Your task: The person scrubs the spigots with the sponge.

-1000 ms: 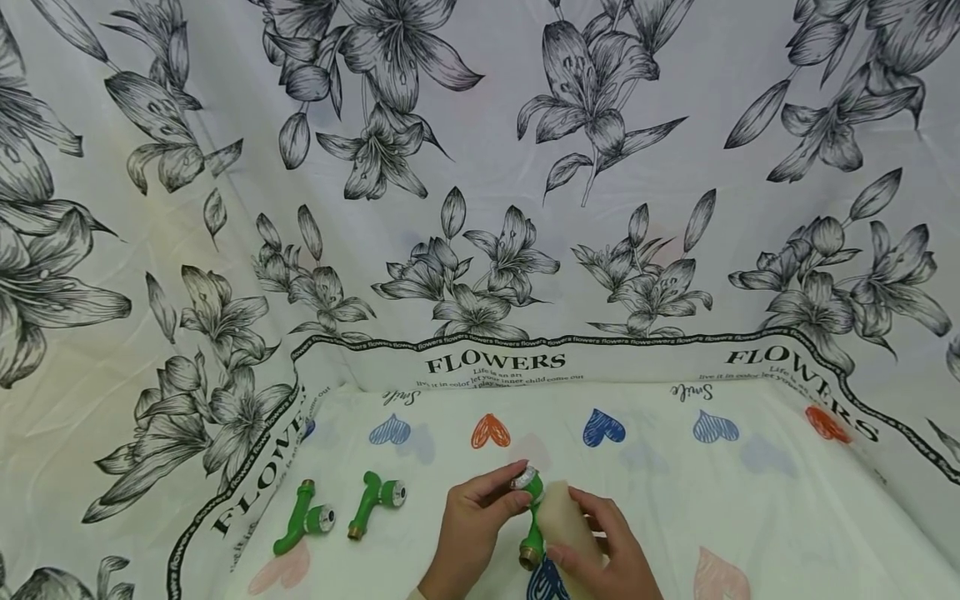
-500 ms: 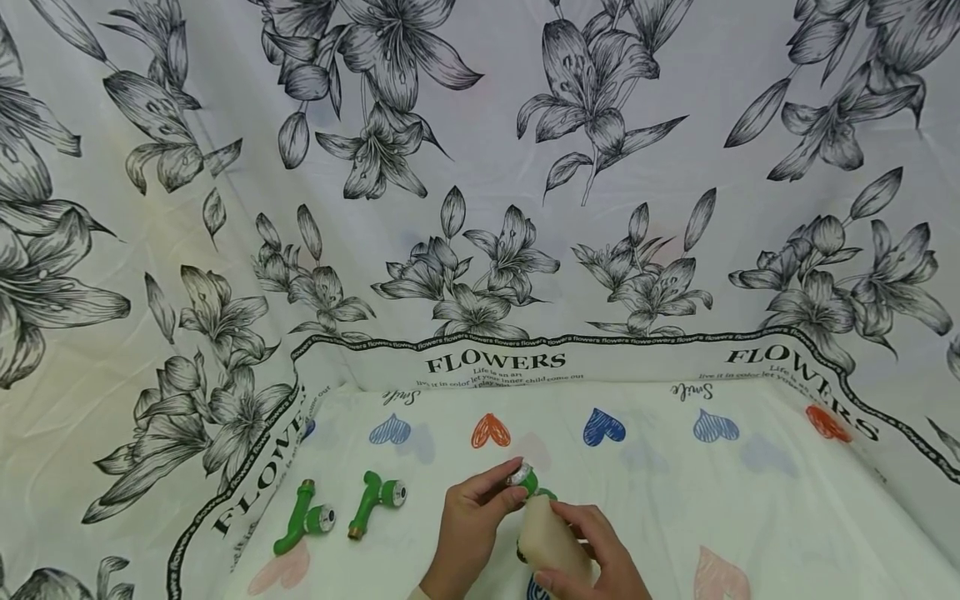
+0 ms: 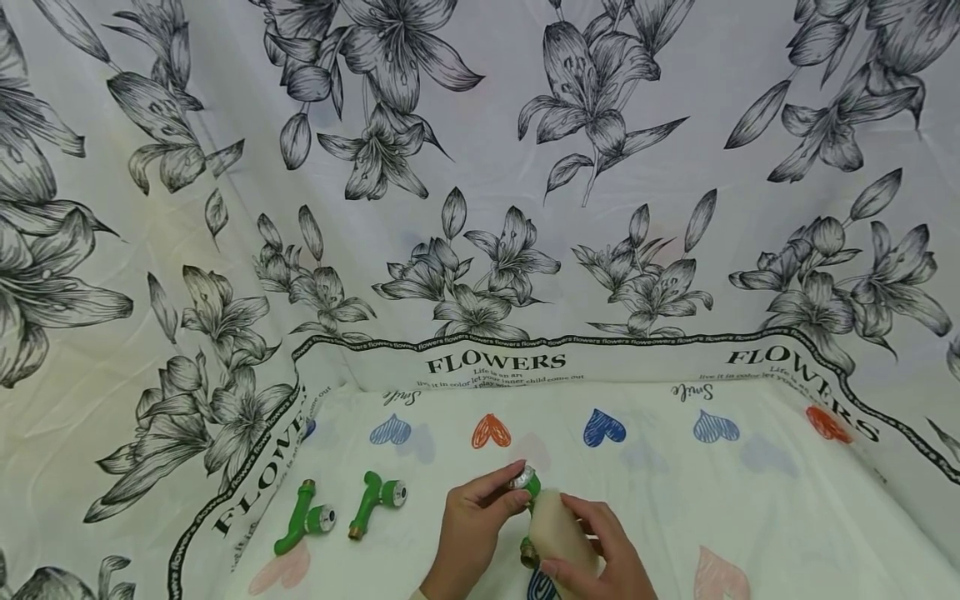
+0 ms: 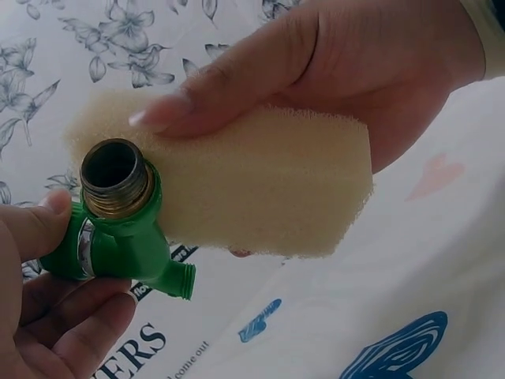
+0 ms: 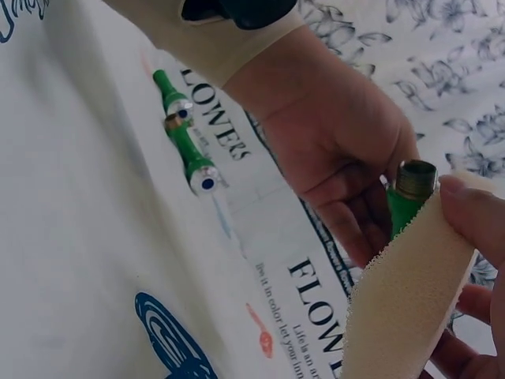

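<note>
My left hand grips a green tap by its silver-capped knob end. The tap's brass threaded inlet faces the camera in the left wrist view, its short green spout pointing off to the side. In my right hand is a pale beige sponge block, pinched with the thumb on one broad face and the fingers behind. One end of the sponge lies right against the tap body, just behind the threaded inlet. From the head view the sponge hides most of the tap's middle, leaving the knob and brass end showing.
Two more green taps, one curved and one beside it, lie on the left of the white heart-printed cloth. A flower-printed curtain rises behind and along the left side.
My right hand has moved the sponge leftward and down over the tap body, then back a little to the upper right, uncovering the brass end again. My left hand keeps its hold, with slight tilting.
</note>
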{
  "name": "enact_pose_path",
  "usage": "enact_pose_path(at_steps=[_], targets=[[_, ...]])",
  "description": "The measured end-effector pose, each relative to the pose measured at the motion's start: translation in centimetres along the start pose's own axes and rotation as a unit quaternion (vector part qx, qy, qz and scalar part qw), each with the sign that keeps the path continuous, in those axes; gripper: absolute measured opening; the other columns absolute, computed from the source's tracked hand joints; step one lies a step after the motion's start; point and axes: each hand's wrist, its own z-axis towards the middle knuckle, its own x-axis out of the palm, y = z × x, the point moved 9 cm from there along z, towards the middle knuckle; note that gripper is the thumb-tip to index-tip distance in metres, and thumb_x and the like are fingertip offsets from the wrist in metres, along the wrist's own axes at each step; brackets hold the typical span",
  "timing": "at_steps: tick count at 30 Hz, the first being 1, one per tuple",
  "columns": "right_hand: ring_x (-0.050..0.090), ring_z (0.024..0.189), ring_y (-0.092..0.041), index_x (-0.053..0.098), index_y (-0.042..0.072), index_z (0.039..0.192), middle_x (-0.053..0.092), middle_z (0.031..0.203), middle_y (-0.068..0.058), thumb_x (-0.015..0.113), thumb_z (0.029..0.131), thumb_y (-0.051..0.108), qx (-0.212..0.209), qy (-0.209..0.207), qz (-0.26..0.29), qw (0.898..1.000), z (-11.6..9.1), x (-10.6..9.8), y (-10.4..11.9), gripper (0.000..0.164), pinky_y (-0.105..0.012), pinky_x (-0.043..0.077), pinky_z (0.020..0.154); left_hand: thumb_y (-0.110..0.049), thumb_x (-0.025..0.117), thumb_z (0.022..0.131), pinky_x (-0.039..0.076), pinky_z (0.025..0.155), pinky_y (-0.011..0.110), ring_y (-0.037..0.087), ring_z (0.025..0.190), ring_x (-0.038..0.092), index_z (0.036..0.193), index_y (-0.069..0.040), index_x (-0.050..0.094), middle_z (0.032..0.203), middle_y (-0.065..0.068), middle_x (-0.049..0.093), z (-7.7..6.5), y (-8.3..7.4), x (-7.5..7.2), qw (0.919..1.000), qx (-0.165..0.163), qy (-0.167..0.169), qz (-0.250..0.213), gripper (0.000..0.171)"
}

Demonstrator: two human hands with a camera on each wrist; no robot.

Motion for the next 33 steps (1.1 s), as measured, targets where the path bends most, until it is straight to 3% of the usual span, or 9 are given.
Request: enact_pose_path(at_steps=[4, 11, 14, 21, 30, 33], targets=[[0.063, 0.108, -0.024, 0.063, 0.01, 0.149, 0.063, 0.131, -0.008, 0.092, 0.09, 0.034, 0.028, -0.015, -0.015, 0.999, 0.5, -0.5, -1.2, 0.07, -0.033, 0.058, 0.083, -0.007, 0.083, 0.098, 0.063, 0.09, 0.041, 0.024, 0.105, 0.076, 0.135, 0.002, 0.074, 0.125, 0.018, 0.076, -0.2, -0.1, 0.1, 0.9999, -0.006, 0.012, -0.005, 0.04], [0.061, 0.108, -0.027, 0.057, 0.007, 0.153, 0.061, 0.135, -0.013, 0.09, 0.09, 0.045, 0.102, -0.044, -0.059, 0.992, 1.4, -1.7, -3.8, 0.08, -0.046, 0.062, 0.089, -0.01, 0.084, 0.097, 0.062, 0.092, 0.042, 0.027, 0.108, 0.076, 0.135, -0.007, 0.077, 0.126, 0.014, 0.076, -0.4, -0.1, 0.5, 0.9991, -0.027, 0.033, -0.001, 0.038], [0.062, 0.109, -0.027, 0.057, 0.007, 0.153, 0.06, 0.138, -0.013, 0.09, 0.09, 0.047, 0.111, -0.038, -0.047, 0.992, 1.4, -1.7, -3.9, 0.081, -0.047, 0.062, 0.092, -0.011, 0.084, 0.098, 0.063, 0.092, 0.042, 0.028, 0.108, 0.076, 0.134, -0.008, 0.078, 0.125, 0.014, 0.077, -0.3, 0.0, 0.4, 0.9991, -0.027, 0.031, 0.005, 0.037], [0.063, 0.11, -0.026, 0.061, 0.008, 0.15, 0.061, 0.138, -0.011, 0.089, 0.093, 0.036, 0.067, -0.015, 0.008, 0.998, 0.8, -0.9, -1.9, 0.069, -0.039, 0.058, 0.087, -0.011, 0.084, 0.097, 0.063, 0.091, 0.042, 0.027, 0.107, 0.076, 0.133, -0.008, 0.078, 0.125, 0.013, 0.076, -0.2, 0.1, 0.2, 0.9994, -0.027, 0.02, 0.011, 0.037], [0.061, 0.11, -0.027, 0.061, 0.011, 0.15, 0.06, 0.133, -0.009, 0.087, 0.094, 0.029, 0.03, 0.034, 0.029, 0.999, -0.1, 0.7, 0.0, 0.064, -0.031, 0.056, 0.087, -0.007, 0.085, 0.096, 0.063, 0.091, 0.041, 0.026, 0.105, 0.076, 0.132, -0.005, 0.078, 0.123, 0.016, 0.076, -0.1, 0.1, -0.4, 0.9998, -0.02, -0.007, 0.004, 0.037], [0.062, 0.109, -0.028, 0.061, 0.011, 0.15, 0.06, 0.131, -0.009, 0.088, 0.093, 0.024, -0.001, 0.052, 0.035, 0.998, -0.6, 1.2, 1.0, 0.064, -0.031, 0.056, 0.086, -0.004, 0.084, 0.096, 0.063, 0.09, 0.042, 0.025, 0.104, 0.077, 0.133, -0.001, 0.076, 0.124, 0.019, 0.075, -0.1, 0.0, -0.5, 0.9999, -0.01, -0.012, -0.006, 0.038]])
